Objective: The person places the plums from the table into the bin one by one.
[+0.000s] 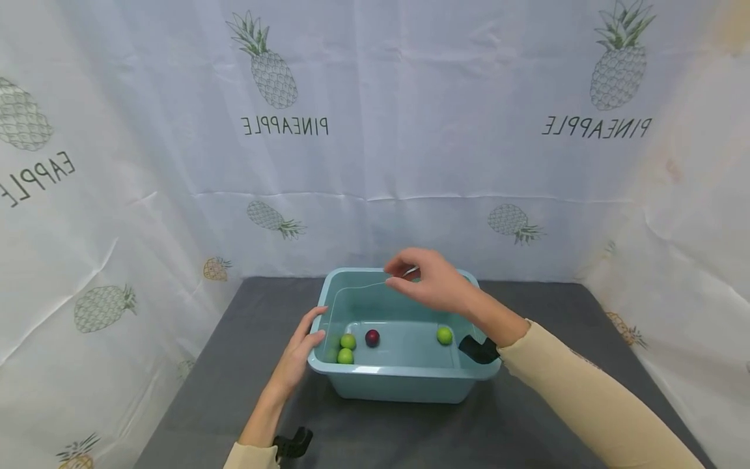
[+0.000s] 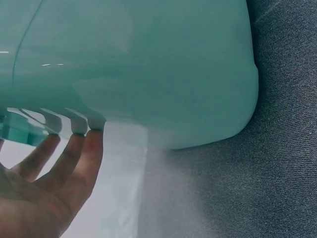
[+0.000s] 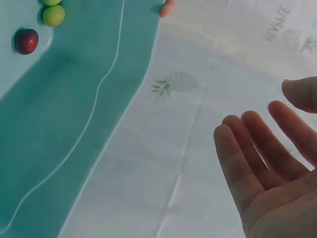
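Note:
A light teal plastic basin [image 1: 404, 372] stands on the dark cloth, holding several small round green fruits and one dark red, plum-like fruit [image 1: 372, 338]. Two green fruits [image 1: 346, 355] sit close together in its left corner; another green fruit [image 1: 444, 335] lies toward the right. My left hand [image 1: 299, 348] grips the left rim, thumb over the edge, and its fingertips [image 2: 94, 136] touch the outer wall in the left wrist view. Over the far part of the basin hovers my right hand [image 1: 430, 280], fingers loosely bent, thumb apart, nothing between them.
Dark grey cloth [image 1: 234, 384] covers the table under the basin. White pineapple-print curtains [image 1: 398, 163] hang close behind and on both sides. Each wrist carries a black strap mount [image 1: 479, 350]. A thin pale line [image 3: 94, 104] runs along the basin's inner wall.

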The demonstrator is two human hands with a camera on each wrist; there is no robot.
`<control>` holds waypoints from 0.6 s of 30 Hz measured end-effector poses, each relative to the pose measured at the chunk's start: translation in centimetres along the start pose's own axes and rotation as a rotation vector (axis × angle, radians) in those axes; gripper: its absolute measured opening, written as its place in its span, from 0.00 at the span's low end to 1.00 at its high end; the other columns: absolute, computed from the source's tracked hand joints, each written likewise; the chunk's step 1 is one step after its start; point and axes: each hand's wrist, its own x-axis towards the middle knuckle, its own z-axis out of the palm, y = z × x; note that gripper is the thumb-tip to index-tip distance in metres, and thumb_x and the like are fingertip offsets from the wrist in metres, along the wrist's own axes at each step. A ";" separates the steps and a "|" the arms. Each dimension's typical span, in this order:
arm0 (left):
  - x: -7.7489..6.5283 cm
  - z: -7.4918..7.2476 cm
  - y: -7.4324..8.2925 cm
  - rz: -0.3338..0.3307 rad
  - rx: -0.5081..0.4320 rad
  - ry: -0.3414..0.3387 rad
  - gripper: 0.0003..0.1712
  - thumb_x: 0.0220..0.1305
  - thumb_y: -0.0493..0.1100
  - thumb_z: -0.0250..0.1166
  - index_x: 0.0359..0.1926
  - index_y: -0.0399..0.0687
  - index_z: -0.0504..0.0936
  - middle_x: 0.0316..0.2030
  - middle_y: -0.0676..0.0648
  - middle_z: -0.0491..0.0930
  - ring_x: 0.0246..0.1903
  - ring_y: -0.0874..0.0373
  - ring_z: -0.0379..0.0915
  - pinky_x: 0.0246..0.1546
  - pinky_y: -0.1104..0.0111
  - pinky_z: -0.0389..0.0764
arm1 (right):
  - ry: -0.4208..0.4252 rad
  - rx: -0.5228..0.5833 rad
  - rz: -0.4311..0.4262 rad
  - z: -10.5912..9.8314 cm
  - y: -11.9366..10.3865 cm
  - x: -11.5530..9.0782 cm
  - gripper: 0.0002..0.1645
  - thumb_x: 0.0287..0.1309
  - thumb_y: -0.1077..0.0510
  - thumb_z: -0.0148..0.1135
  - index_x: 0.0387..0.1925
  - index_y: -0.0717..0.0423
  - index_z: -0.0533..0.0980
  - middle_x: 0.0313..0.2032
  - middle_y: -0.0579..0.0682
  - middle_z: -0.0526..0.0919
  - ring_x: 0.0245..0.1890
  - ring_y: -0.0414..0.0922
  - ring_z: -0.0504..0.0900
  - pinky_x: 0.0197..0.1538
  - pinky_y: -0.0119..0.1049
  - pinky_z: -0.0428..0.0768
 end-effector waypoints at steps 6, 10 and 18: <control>0.0 0.0 0.0 0.008 -0.009 -0.004 0.27 0.78 0.47 0.48 0.75 0.56 0.62 0.78 0.42 0.50 0.72 0.41 0.52 0.63 0.40 0.57 | 0.045 -0.095 -0.023 -0.9 -0.1 -2.4 0.12 0.67 0.60 0.66 0.51 0.55 0.82 0.48 0.46 0.83 0.49 0.47 0.82 0.54 0.45 0.80; 0.0 0.0 0.0 0.007 -0.006 -0.001 0.27 0.78 0.46 0.47 0.75 0.56 0.62 0.78 0.42 0.50 0.72 0.41 0.52 0.64 0.40 0.57 | 0.089 -0.120 -0.017 -1.5 0.1 -3.9 0.12 0.66 0.60 0.67 0.51 0.53 0.81 0.48 0.44 0.83 0.48 0.44 0.83 0.54 0.44 0.80; 0.0 0.0 -0.1 0.002 -0.002 0.006 0.27 0.78 0.47 0.48 0.75 0.57 0.62 0.78 0.42 0.49 0.74 0.41 0.49 0.65 0.38 0.54 | 0.212 -0.139 0.000 -2.7 0.7 -6.8 0.13 0.64 0.61 0.69 0.49 0.49 0.82 0.47 0.41 0.83 0.46 0.40 0.84 0.52 0.42 0.80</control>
